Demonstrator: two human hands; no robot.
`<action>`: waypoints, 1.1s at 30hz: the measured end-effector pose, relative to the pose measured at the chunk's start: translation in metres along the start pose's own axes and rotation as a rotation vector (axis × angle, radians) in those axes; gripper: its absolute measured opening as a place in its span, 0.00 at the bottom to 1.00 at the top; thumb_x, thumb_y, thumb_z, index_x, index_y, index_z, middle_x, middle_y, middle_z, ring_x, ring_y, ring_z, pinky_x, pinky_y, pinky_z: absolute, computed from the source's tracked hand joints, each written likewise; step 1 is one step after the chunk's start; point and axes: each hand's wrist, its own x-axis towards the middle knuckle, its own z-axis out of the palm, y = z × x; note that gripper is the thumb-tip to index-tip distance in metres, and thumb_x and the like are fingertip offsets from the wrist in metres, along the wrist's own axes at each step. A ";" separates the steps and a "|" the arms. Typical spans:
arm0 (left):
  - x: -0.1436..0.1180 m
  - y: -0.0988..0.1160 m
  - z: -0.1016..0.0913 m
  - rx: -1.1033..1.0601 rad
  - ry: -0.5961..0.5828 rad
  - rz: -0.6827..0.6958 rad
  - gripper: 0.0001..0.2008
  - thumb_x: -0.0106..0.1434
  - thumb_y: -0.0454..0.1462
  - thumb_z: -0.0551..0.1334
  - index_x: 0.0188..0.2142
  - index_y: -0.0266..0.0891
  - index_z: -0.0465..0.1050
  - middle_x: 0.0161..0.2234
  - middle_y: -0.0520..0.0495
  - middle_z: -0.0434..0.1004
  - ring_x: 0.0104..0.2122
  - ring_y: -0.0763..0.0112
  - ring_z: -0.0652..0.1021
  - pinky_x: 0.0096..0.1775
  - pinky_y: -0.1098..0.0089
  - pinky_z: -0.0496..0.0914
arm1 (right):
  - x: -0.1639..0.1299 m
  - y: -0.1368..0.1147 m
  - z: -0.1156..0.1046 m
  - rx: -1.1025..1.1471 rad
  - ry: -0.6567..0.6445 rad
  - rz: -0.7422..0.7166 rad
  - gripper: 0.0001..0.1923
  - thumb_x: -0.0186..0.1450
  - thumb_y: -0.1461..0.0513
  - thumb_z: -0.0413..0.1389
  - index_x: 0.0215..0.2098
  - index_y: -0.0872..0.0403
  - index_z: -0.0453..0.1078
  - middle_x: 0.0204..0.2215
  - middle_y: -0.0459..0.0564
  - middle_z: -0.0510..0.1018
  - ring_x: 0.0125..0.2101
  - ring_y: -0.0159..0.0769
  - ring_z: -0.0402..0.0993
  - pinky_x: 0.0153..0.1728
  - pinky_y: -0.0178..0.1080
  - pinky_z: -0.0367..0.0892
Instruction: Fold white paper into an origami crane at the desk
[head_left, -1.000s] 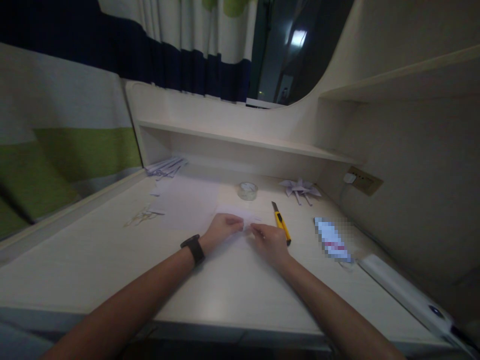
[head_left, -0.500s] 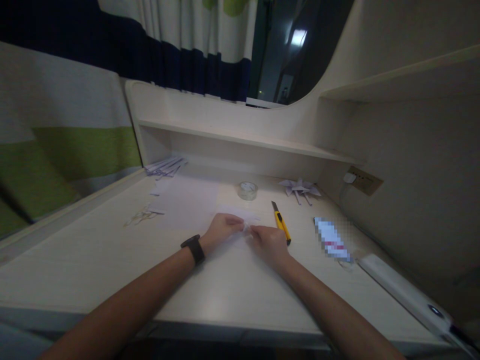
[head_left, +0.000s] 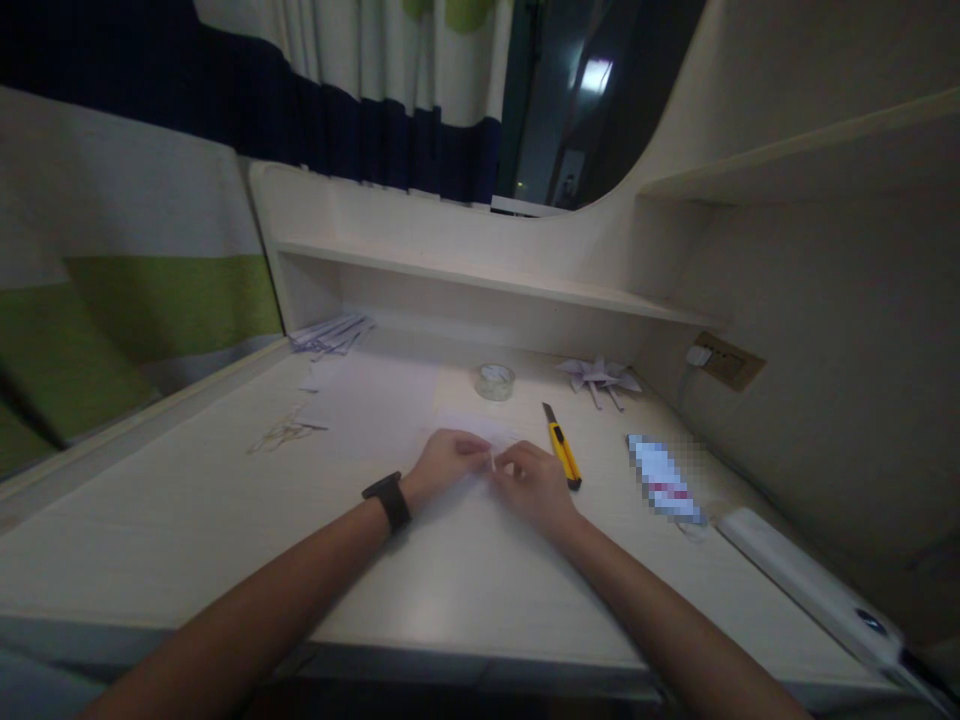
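Over the middle of the desk, my left hand [head_left: 448, 458] and my right hand [head_left: 536, 485] meet with their fingertips pinched on a small strip of white paper [head_left: 493, 459]. The strip is narrow and partly hidden by the fingers. A dark watch is on my left wrist. Just beyond the hands lies a pale sheet of paper [head_left: 375, 400], flat on the desk. Right of my right hand rests a yellow utility knife [head_left: 562, 450] with its blade out. A roll of clear tape [head_left: 495, 382] lies behind the hands.
Folded paper strips [head_left: 334, 335] lie at the back left, with rubber bands [head_left: 285, 432] nearer. A folded paper figure [head_left: 600, 378] is at the back right. Along the right side are a blurred-out phone [head_left: 664, 480] and a white bar [head_left: 810, 590]. A low shelf [head_left: 480, 280] runs behind.
My right hand has shifted its fingers on the paper strip, with the knuckles raised slightly. The left hand has barely moved. The things on the desk stay where they were.
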 end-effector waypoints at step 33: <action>-0.001 -0.004 0.001 0.049 -0.011 0.105 0.07 0.54 0.36 0.62 0.29 0.34 0.77 0.28 0.44 0.80 0.28 0.68 0.77 0.33 0.70 0.69 | 0.008 0.002 -0.002 0.441 -0.001 0.087 0.08 0.51 0.62 0.64 0.28 0.54 0.70 0.26 0.47 0.74 0.25 0.32 0.70 0.25 0.34 0.67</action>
